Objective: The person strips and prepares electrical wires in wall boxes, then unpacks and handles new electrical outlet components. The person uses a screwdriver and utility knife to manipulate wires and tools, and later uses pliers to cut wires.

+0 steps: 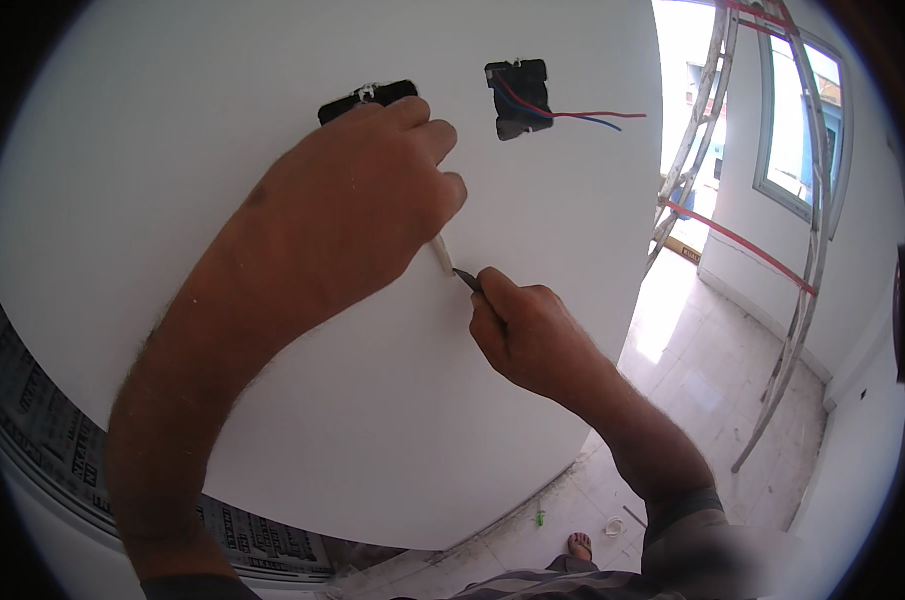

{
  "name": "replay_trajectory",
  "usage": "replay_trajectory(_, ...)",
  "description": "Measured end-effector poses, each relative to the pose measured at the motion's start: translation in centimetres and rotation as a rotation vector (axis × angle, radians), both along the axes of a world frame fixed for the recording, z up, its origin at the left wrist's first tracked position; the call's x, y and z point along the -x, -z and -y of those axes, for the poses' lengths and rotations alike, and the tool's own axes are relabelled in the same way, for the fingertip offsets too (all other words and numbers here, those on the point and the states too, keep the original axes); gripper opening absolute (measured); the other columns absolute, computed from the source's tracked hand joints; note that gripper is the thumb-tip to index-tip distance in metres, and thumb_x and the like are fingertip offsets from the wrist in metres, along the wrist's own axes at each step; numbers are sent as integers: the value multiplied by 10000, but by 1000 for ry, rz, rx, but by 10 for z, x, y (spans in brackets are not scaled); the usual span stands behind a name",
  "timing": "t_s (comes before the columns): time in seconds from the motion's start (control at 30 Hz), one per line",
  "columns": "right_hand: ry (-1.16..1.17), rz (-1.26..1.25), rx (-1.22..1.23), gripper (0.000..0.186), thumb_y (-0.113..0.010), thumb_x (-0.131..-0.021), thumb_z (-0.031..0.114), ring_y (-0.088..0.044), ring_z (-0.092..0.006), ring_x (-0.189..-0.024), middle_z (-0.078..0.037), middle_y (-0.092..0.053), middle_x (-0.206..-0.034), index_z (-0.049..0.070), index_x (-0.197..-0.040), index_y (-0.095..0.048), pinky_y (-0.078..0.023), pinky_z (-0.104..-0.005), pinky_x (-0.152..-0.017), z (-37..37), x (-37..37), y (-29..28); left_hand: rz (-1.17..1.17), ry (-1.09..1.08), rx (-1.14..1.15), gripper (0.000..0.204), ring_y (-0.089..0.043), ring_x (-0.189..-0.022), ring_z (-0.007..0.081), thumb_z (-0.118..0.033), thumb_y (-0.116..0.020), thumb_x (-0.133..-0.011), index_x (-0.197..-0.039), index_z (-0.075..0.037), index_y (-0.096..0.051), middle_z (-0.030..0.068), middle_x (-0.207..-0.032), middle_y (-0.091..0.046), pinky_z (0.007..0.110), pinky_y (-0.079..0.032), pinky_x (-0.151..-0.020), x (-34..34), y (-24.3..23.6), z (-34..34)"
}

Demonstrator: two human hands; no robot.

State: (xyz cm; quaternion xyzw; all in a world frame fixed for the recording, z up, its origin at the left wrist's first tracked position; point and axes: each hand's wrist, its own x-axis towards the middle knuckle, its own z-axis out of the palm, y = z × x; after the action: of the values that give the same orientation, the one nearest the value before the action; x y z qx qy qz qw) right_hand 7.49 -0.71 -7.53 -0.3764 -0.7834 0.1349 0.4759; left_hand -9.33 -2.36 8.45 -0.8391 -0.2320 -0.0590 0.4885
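White wall (372, 430) fills most of the view, with 2 dark recessed boxes set in it. Over the left box (399, 90) lies the left hand (357, 200), its back turned to the camera and its fingers curled; I cannot tell whether they are closed on anything, since the tips are hidden. Below its palm shows a thin pale strip (440, 255), slanting down and rightward across the wall face, its upper part out of sight. The right hand (527, 325) is clamped on a small dark tool (466, 281), whose tip is at the strip's lower end; whether they truly touch is too small to tell.

The step in hand seems to be working the strip's end with the tool, perhaps trimming or scraping. My judgement is that the next move calls for a steady left hand and a short, controlled stroke, angled clear of the fingers and the wall surface.

From the right box (528, 97), 2 loose wires, red (612, 115) and blue (597, 122), stick out sideways, apart from both hands.
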Motion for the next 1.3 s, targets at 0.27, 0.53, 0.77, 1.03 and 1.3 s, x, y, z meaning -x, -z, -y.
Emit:
replay_trajectory(0.27,10,-12,21,156,-561,-949,90,-615,-400,-551,-208,-561,-591,-19,-866,-485,-485,-482,-559,-1,0,2,-177,47,92,77,-591,-1007,213,-47,-699,-805,-872,-14,-710,71,-972,-627,357,-527,-891,-1,31,-3)
replay_trajectory(0.53,55,101,-70,106,-544,-951,62,-558,-312,-475,-141,-518,-546,-12,-884,-507,-443,-443,-519,-5,-7,0,-175,41,149,140,-588,-1039,221,-43,-689,-811,-948,-33,-663,69,-990,-614,366,-520,-925,-2,29,-10)
replay_trajectory(0.77,49,180,8,155,-547,-935,99,-606,-409,-549,-195,-569,-581,-31,-857,-514,-497,-499,-582,13,-14,-17,-152,100,109,237,-579,-1139,256,-83,-720,-802,-1023,-24,-659,97,-1082,-628,382,-541,-944,9,38,-13)
replay_trajectory(1.03,84,177,-54,140,-529,-974,90,-504,-263,-426,-104,-481,-517,-6,-872,-518,-419,-425,-499,25,-21,-19,-104,190,109,226,-598,-1104,260,-71,-746,-768,-983,-29,-688,78,-1027,-647,376,-569,-916,11,34,-12)
replay_trajectory(1.3,34,198,-10,173,-536,-956,114,-548,-300,-446,-135,-528,-537,-11,-837,-537,-461,-453,-527,40,-29,-38,46,260,255,202,-622,-1073,250,-76,-798,-786,-963,-55,-701,73,-982,-678,382,-575,-881,15,27,-6)
